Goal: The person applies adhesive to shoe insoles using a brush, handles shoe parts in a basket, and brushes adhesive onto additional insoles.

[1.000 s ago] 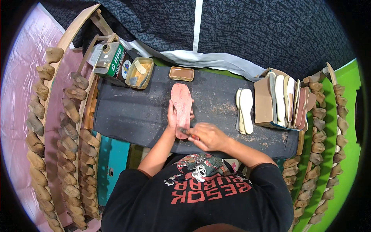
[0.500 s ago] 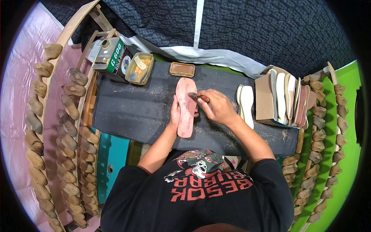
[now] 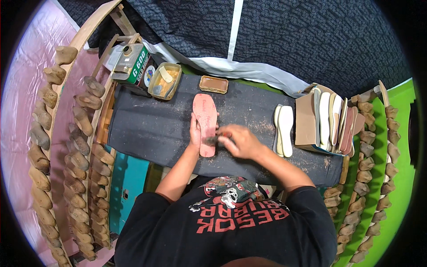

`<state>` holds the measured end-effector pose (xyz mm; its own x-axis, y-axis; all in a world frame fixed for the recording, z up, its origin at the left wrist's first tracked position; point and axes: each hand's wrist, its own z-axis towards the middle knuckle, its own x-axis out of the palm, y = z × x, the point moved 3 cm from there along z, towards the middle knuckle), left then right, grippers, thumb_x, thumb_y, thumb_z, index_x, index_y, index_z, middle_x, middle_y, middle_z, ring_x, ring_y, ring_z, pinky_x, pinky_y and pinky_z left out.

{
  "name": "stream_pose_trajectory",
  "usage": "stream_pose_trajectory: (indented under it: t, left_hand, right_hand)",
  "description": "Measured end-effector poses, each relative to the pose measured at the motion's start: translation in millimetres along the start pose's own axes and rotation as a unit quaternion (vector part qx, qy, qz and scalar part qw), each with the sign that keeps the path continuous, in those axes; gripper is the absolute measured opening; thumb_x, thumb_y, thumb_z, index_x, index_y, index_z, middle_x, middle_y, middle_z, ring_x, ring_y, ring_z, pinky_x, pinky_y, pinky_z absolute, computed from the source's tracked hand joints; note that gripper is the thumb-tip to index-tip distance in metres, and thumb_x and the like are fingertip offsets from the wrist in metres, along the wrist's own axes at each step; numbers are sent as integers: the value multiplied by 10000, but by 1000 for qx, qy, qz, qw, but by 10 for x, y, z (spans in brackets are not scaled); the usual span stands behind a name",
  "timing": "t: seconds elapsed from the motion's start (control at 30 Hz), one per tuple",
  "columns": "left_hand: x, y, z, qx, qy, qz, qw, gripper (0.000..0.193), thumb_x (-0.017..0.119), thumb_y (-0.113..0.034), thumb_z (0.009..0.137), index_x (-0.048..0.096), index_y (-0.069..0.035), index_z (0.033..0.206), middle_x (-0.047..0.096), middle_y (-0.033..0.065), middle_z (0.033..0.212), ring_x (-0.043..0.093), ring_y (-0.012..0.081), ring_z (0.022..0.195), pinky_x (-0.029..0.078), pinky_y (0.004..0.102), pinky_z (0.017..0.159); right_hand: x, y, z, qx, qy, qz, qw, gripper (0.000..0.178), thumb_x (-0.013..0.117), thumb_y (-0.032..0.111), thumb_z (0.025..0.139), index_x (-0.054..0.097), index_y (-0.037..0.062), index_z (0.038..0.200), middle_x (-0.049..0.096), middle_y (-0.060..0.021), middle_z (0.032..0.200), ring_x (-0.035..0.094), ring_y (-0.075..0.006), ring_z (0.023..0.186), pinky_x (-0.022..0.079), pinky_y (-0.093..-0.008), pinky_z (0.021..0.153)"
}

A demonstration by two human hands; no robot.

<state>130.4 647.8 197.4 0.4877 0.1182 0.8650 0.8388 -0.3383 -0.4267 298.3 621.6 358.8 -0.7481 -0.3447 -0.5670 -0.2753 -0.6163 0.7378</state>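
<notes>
Insole [image 3: 205, 118], pink and marked on its upper face, is held above the desk [image 3: 155, 120] in front of the person, long axis pointing away from the body and leaning slightly left. The left hand [image 3: 195, 130] grips it from beneath, with the thumb side at the left edge and fingertips at the right edge. The right hand [image 3: 239, 141] is closed around a small tool [image 3: 211, 141]; its dark head is at the near half of the insole. Blur hides its exact form and whether it touches the face.

Risk points, by judgement:
- Loose left grip: sideways pressure from the tool could tilt the insole or drop it.
- Overlong stroke: the tool head could run off the edge onto the left fingertips.
- Loose debris: pale specks on the desk could stick to the face if it is wet or tacky. Its wetness cannot be told.

Beyond the insole's far end stands a shallow dish [image 3: 213, 91] of brown material; a careless reach could tip it. A rectangular container [image 3: 157, 96] and a metal can [image 3: 129, 64] stand at far left. Cream soles [image 3: 285, 129] lie overlapping at right, beside a cardboard box [image 3: 308, 124] filled with more soles. Wooden lasts line racks on both sides.
</notes>
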Motion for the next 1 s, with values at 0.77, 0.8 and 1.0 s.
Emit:
stream_pose_trajectory:
  t: [0.77, 0.8, 1.0]
  left_hand:
    - [-156, -192, -395, 23, 8, -44, 999, 781, 318, -719, 1012, 521, -101, 1445, 660, 129, 1286, 649, 227, 820, 563, 406, 687]
    - [-169, -212, -400, 26, 7, -39, 999, 776, 321, -715, 1014, 520, -100, 1445, 658, 130, 1288, 647, 227, 823, 562, 409, 696]
    - [-254, -297, -404, 26, 9, -27, 999, 779, 321, -715, 1016, 517, -95, 1447, 651, 139, 1288, 647, 231, 824, 558, 416, 715]
  right_hand:
    - [80, -2442, 718, 345, -265, 293, 851, 274, 600, 243, 1057, 596, -1, 1182, 748, -165, 961, 718, -171, 712, 568, -275, 615]
    - [104, -2456, 686, 354, -261, 295, 849, 280, 605, 250, 1054, 595, 6, 1191, 747, -156, 951, 710, -166, 698, 563, -272, 606]
    - [100, -2369, 548, 377, -258, 271, 847, 426, 651, 290, 1022, 504, 21, 1317, 733, -132, 954, 666, -153, 611, 528, -271, 526]
